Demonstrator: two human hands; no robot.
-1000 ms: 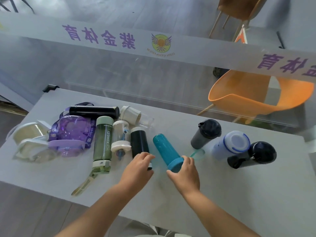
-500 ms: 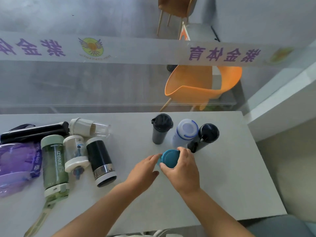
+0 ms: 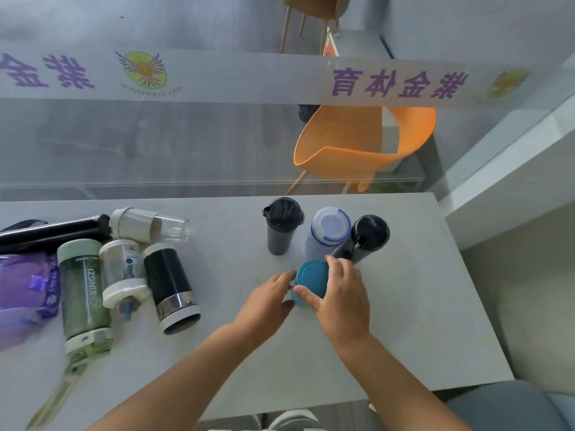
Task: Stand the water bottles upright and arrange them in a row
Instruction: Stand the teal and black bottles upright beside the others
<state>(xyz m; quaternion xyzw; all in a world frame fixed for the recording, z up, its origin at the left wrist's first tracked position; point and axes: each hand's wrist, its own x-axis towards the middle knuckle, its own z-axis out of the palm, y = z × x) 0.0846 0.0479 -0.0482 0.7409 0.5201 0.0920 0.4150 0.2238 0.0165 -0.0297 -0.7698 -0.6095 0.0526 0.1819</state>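
A teal bottle (image 3: 312, 279) stands upright near the middle of the grey table (image 3: 420, 321). My right hand (image 3: 340, 298) wraps around its right side and my left hand (image 3: 269, 301) touches its left side. Just behind it three bottles stand upright in a row: a dark grey one (image 3: 281, 227), a white one with a blue ring (image 3: 328, 231) and a black one (image 3: 365, 239). On the left several bottles lie on their sides: a green one (image 3: 84, 293), a clear one with a white cap (image 3: 124, 275), a black one with a steel band (image 3: 171, 289), a clear cup (image 3: 149, 225) and a long black flask (image 3: 53, 233).
A purple bottle (image 3: 21, 287) lies at the far left edge. A glass partition with purple lettering rises behind the table, and an orange chair (image 3: 364, 150) stands beyond it. The table's right edge is close to the upright bottles.
The teal bottle went from lying on its side to standing upright, carried right toward the three standing bottles. Both hands moved with it, and the view turned right.
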